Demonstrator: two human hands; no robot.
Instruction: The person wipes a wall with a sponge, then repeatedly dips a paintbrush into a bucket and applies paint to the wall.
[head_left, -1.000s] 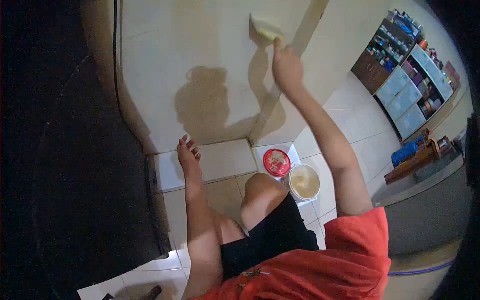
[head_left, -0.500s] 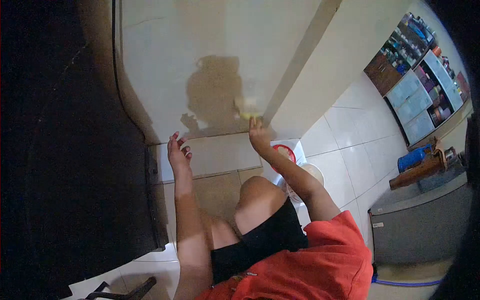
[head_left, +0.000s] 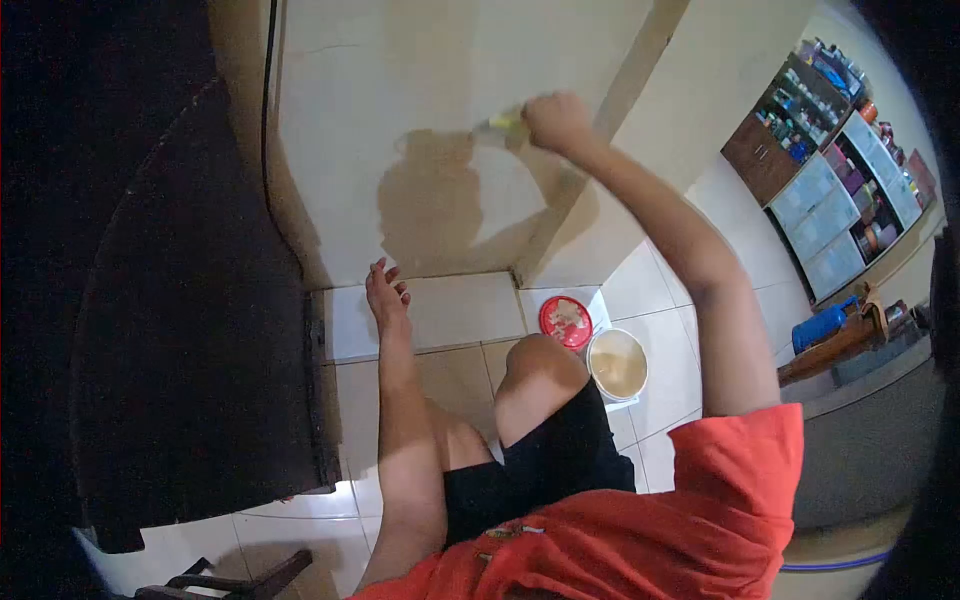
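My right hand (head_left: 558,122) is closed round the yellow-green handle of what looks like a putty knife (head_left: 508,124). Its grey end points left at the cream wall (head_left: 540,55), and blur hides whether it touches. My left hand (head_left: 387,290) is held low before the wall, fingers apart and slightly bent, with nothing in it. On the floor near my knee stands a white bucket (head_left: 618,365) with beige paste or paint inside. Beside it lies a red lid (head_left: 566,322) smeared with pale material.
A large dark panel (head_left: 190,330) rises on my left. The wall has a projecting corner (head_left: 625,130) on the right. Farther right are a shelf cabinet (head_left: 815,215) full of items and a grey appliance (head_left: 860,450). A black chair-like frame (head_left: 250,580) shows at lower left.
My right hand has moved up and to the right along the wall with the putty knife. The bucket and lid now show more fully. My left hand remains low by the wall.
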